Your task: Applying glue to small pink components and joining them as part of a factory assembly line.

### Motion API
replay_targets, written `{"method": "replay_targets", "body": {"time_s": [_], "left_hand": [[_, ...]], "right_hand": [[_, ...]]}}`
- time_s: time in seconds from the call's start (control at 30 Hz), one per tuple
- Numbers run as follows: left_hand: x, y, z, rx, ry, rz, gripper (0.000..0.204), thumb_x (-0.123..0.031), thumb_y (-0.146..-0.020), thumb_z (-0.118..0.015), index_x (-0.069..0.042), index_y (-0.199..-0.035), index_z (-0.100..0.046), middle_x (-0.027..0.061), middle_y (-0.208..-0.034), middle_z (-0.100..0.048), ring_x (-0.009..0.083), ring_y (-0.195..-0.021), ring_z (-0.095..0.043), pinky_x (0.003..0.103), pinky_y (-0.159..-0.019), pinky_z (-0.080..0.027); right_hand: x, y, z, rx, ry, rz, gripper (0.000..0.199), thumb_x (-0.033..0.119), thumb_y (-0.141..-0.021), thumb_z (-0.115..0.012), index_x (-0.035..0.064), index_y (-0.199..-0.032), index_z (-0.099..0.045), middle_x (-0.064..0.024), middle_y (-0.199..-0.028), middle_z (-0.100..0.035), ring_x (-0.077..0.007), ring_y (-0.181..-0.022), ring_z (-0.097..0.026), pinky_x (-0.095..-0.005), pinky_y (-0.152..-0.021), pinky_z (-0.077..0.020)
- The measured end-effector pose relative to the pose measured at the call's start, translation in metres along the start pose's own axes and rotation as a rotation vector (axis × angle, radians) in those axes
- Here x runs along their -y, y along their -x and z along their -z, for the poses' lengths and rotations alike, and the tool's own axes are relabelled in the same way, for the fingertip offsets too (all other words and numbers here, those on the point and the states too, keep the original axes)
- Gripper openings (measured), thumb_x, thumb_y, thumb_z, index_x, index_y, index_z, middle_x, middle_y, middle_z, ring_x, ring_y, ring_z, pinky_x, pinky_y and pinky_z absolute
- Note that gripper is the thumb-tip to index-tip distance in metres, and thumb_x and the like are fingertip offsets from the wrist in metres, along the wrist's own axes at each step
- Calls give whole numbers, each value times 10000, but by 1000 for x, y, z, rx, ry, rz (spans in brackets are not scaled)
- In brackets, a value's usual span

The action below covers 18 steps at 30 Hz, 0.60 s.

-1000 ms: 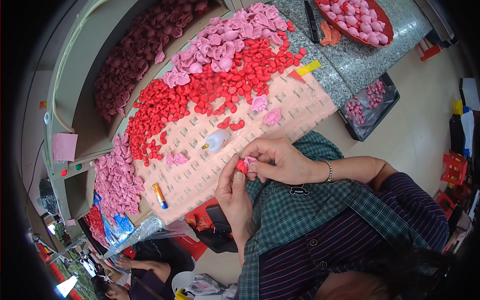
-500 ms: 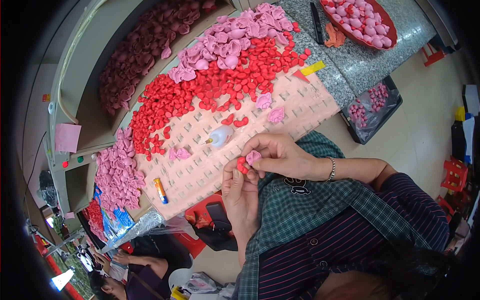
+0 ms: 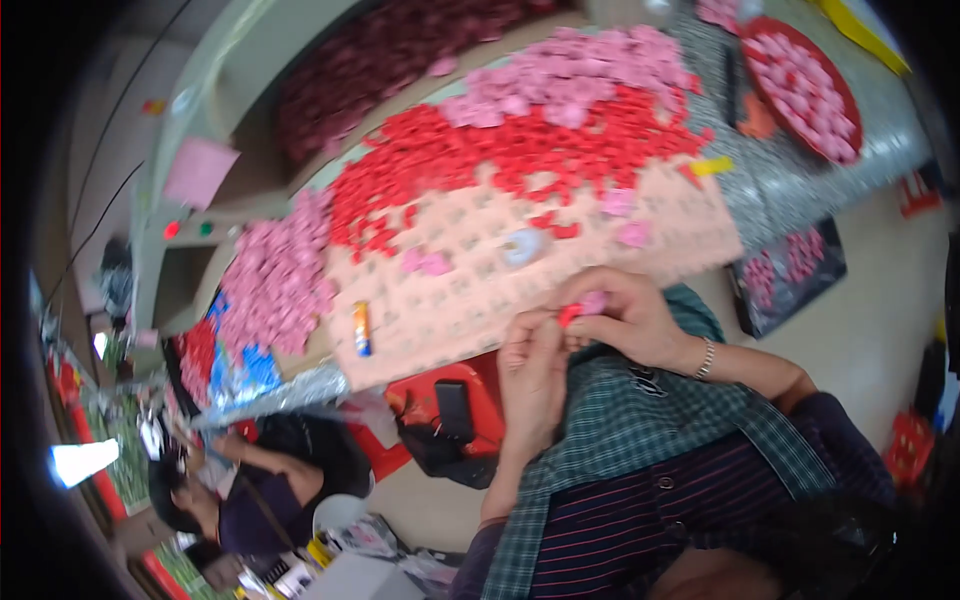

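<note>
Both my hands meet just past the near edge of the peach mat (image 3: 470, 325), in front of the checked apron. Between the closed fingertips of my left hand (image 3: 535, 365) is a small red bean-shaped piece (image 3: 569, 315). My right hand (image 3: 640, 318), a bracelet at its wrist, pinches a pink petal-like piece (image 3: 594, 301) right up against the red one. Blur hides whether the two are joined. Beyond the hands a small white squeeze bottle (image 3: 522, 247) lies on the mat, near a few red pieces (image 3: 556, 226) and loose pink pieces (image 3: 633, 234).
Heaped red pieces (image 3: 450, 150) and pink pieces (image 3: 580, 70) cover the mat's far side. More pink pieces (image 3: 275, 275) lie left, near an orange-and-blue cylinder (image 3: 361, 328). A red bowl (image 3: 853, 140) stands far right; a black crate (image 3: 790, 275) sits below. Another person (image 3: 265, 500) sits at lower left.
The whole view has swung, so the table and hands appear shifted to the right, and it is blurred. Both hands keep the red and pink pieces pinched together.
</note>
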<state>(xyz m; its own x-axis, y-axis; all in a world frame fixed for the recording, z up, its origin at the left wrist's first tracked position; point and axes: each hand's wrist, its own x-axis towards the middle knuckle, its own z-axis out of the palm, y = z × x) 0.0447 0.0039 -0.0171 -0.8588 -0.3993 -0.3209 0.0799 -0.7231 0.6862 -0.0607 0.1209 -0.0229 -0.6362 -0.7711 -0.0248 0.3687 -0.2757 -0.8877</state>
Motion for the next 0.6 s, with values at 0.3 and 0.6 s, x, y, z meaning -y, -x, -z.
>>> {"method": "replay_targets", "body": {"time_s": [0.3, 0.6], "left_hand": [[-3, 6, -8, -58, -310, 64, 29, -16, -961, -579, 6, -976, -592, 88, -917, -653, 123, -830, -598, 252, -789, -485], [-8, 5, -43, 356, -740, 123, 67, 15, -938, -600, 22, -1003, -616, 89, -978, -657, 128, -838, -606, 239, -759, -475]], "right_hand": [[15, 7, 6, -66, -42, -104, 184, -49, -907, -614, -34, -1089, -589, -117, -945, -664, -143, -716, -650, -252, -629, -540], [40, 59, 49, -178, -289, 8, 257, 17, -968, -569, -9, -1224, -569, -108, -1040, -616, -133, -746, -614, -248, -648, -487]]}}
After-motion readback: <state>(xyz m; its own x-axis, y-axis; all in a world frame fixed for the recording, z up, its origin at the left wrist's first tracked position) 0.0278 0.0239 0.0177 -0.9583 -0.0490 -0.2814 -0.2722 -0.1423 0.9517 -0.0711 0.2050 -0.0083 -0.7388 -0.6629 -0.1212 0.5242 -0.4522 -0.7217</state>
